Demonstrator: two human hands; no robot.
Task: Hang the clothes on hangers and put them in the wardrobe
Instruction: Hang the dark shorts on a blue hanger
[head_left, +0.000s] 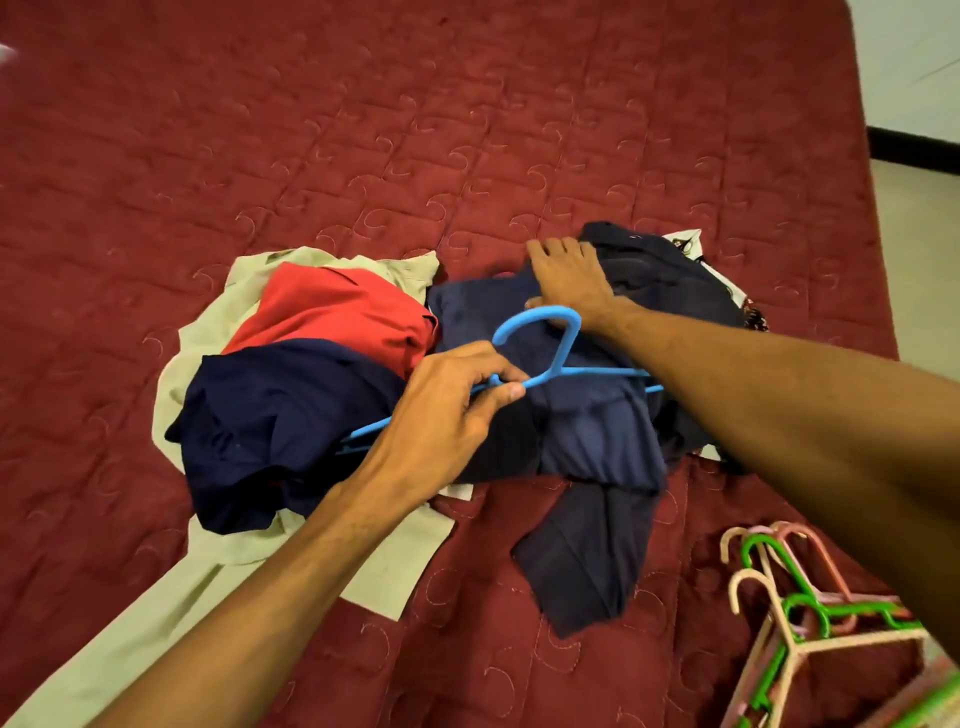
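A: Where's the hanger?
B: The blue hanger (566, 343) is over the middle of the clothes on the bed (467, 130). Its hook points far. One arm runs left and near, and the other passes under the right forearm.

A: Who has it?
B: The left grip (447, 410) pinches its left shoulder close to the neck, thumb against curled fingers.

A: And the other?
B: The right grip (569, 283) lies palm down with fingers straight and spread. It presses on the navy garment (587, 431) just beyond the hook and holds nothing.

A: What else is on the bed?
B: A red top (337, 312) lies far left on a beige garment (208, 332) that spreads out to the near left. A dark navy piece (270, 426) is bunched over both. To the far right is a black garment (665, 275), with a patterned cloth (753, 312) showing at its right edge.

A: More hangers?
B: Pink and green hangers (795, 613) lie tangled at the bed's near right, well apart from the clothes and partly behind the right arm.
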